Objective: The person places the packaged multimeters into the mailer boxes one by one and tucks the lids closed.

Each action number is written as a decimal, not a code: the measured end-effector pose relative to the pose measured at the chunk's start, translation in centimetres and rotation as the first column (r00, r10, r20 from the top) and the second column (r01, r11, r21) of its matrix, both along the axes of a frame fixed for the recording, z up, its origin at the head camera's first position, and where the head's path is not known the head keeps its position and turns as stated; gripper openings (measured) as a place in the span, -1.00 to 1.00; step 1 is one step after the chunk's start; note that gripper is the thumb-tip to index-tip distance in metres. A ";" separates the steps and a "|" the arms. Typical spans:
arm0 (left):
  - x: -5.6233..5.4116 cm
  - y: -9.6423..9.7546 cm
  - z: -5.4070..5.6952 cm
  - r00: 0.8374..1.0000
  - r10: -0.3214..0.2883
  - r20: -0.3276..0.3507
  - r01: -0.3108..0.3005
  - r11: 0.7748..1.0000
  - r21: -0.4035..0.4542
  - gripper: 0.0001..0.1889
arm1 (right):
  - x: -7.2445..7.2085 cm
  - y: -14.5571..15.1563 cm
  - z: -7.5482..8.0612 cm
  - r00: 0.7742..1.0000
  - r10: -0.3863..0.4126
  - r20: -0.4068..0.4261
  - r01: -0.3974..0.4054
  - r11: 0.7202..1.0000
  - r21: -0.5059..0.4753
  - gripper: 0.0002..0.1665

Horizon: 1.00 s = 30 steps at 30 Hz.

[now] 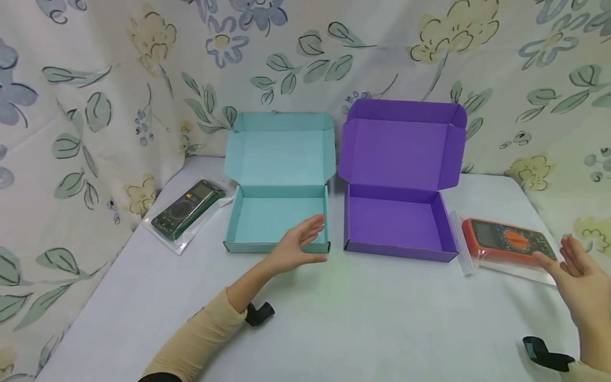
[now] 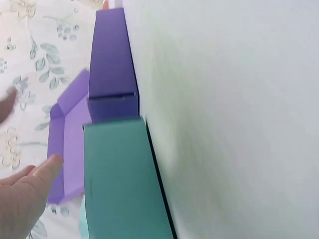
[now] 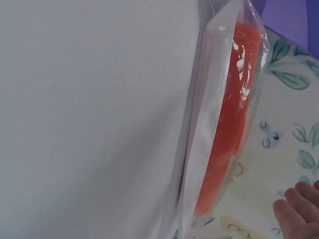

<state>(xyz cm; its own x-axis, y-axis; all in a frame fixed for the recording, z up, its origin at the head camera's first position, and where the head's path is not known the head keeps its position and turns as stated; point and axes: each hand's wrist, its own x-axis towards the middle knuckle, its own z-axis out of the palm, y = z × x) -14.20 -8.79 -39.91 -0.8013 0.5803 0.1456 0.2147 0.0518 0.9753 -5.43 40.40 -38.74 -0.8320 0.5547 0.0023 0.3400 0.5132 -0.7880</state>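
My left hand (image 1: 296, 246) hovers near the front right corner of an open teal box (image 1: 277, 248), fingers extended and holding nothing. In the left wrist view its fingers (image 2: 42, 174) stand apart from the box's front wall (image 2: 119, 169). At the right, my right hand (image 1: 579, 278) is by an orange multimeter (image 1: 511, 241) in a clear plastic bag, thumb and fingers spread. The right wrist view shows a gap between the fingers (image 3: 299, 209) and the bagged orange multimeter (image 3: 229, 109). A dark multimeter with green sides (image 1: 188, 208), also bagged, lies left of the teal box.
An open purple box (image 1: 401, 251) stands right of the teal one, its lid raised against the floral curtain (image 1: 296, 53). Both boxes are bare inside. The white tabletop (image 1: 382, 318) extends in front. Dark straps (image 1: 260, 314) stick out at both wrists.
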 end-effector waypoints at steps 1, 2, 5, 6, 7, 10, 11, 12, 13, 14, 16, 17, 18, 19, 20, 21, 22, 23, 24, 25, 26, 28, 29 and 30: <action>-0.1 0.5 0.0 1.000 0.005 0.009 -0.005 1.000 -0.004 -0.15 | 0.0 0.2 0.0 1.000 -0.020 0.012 0.020 1.000 -0.010 -0.06; -0.2 1.1 -0.1 1.000 0.015 0.020 -0.015 1.000 -0.005 -0.19 | -0.1 0.6 -0.2 0.999 -0.035 0.016 0.035 0.999 -0.017 -0.05; -0.4 2.4 -0.3 0.997 0.057 0.054 -0.057 0.998 -0.005 -0.28 | -0.5 2.7 -1.8 0.998 -0.060 0.033 0.060 0.998 0.011 -0.04; -0.4 2.8 -0.2 0.995 0.072 0.065 -0.072 0.997 -0.004 -0.29 | -0.8 3.7 -2.8 0.997 -0.061 0.038 0.059 0.997 0.045 -0.04; -0.4 3.2 -0.3 0.993 0.087 0.077 -0.088 0.996 -0.003 -0.31 | -1.0 4.8 -3.8 0.997 -0.058 0.044 0.054 0.995 0.084 -0.03; -0.4 4.0 -0.2 0.988 0.116 0.102 -0.115 0.993 -0.009 -0.32 | -1.3 7.3 -6.1 0.998 -0.038 0.057 0.027 0.984 0.178 0.00; -0.4 4.3 -0.1 0.987 0.120 0.106 -0.119 0.993 -0.015 -0.31 | -1.3 7.6 -6.4 0.997 -0.042 0.063 0.029 0.980 0.196 0.00; -0.4 4.5 -0.1 0.986 0.122 0.112 -0.120 0.993 -0.023 -0.31 | -1.3 7.6 -6.2 0.996 -0.048 0.074 0.034 0.981 0.190 0.00; -0.4 4.8 -0.1 0.986 0.124 0.114 -0.121 0.992 -0.033 -0.30 | -1.1 7.3 -5.7 0.995 -0.052 0.080 0.038 0.985 0.166 -0.01; -0.4 5.0 -0.1 0.985 0.126 0.117 -0.122 0.992 -0.041 -0.30 | -1.0 6.7 -4.9 0.994 -0.062 0.085 0.051 0.990 0.130 -0.02; -0.4 5.5 -0.1 0.985 0.128 0.120 -0.121 0.991 -0.060 -0.27 | -0.7 5.4 -3.2 0.991 -0.091 0.100 0.086 0.995 0.053 -0.05; -0.5 5.8 -0.1 0.984 0.128 0.120 -0.121 0.990 -0.070 -0.26 | -0.5 4.8 -2.5 0.989 -0.102 0.104 0.100 0.995 0.023 -0.06; -0.5 6.1 -0.1 0.984 0.130 0.119 -0.120 0.989 -0.083 -0.25 | -0.3 4.3 -1.8 0.988 -0.111 0.108 0.113 0.993 -0.014 -0.07; -0.5 6.3 -0.1 0.984 0.133 0.115 -0.122 0.987 -0.101 -0.24 | -0.2 3.9 -1.2 0.988 -0.113 0.108 0.118 0.992 -0.045 -0.08; -0.6 6.6 0.0 0.985 0.135 0.109 -0.123 0.985 -0.118 -0.23 | -0.1 3.6 -0.9 0.987 -0.121 0.108 0.129 0.989 -0.071 -0.08; -0.6 6.9 0.0 0.985 0.141 0.102 -0.127 0.982 -0.141 -0.21 | -0.1 3.5 -0.8 0.986 -0.125 0.112 0.134 0.988 -0.081 -0.09; -0.6 7.1 0.1 0.984 0.149 0.096 -0.132 0.977 -0.168 -0.20 | -0.1 3.5 -0.8 0.985 -0.126 0.117 0.137 0.986 -0.093 -0.08; -0.6 7.4 0.2 0.983 0.161 0.090 -0.140 0.970 -0.199 -0.19 | -0.3 3.7 -0.9 0.984 -0.131 0.125 0.143 0.985 -0.099 -0.08; -0.7 7.6 0.2 0.981 0.176 0.080 -0.153 0.960 -0.234 -0.18 | -0.4 4.0 -1.1 0.984 -0.129 0.125 0.143 0.983 -0.114 -0.08; -0.7 7.7 0.2 0.979 0.191 0.072 -0.166 0.949 -0.269 -0.16 | -0.6 4.4 -1.4 0.983 -0.126 0.131 0.143 0.981 -0.129 -0.07; -0.7 7.9 0.2 0.977 0.205 0.066 -0.177 0.938 -0.298 -0.15 | -0.8 4.9 -1.7 0.981 -0.130 0.145 0.151 0.979 -0.141 -0.07; -0.7 8.2 -0.1 0.971 0.230 0.063 -0.195 0.917 -0.347 -0.13 | -1.1 6.2 -2.6 0.978 -0.129 0.163 0.155 0.975 -0.159 -0.02; -0.7 8.3 -0.2 0.969 0.241 0.061 -0.204 0.910 -0.361 -0.12 | -1.3 6.9 -3.2 0.976 -0.129 0.175 0.158 0.974 -0.163 -0.01; -0.7 8.4 -0.4 0.966 0.251 0.058 -0.213 0.905 -0.367 -0.11 | -1.4 7.4 -3.6 0.976 -0.122 0.180 0.153 0.973 -0.170 0.00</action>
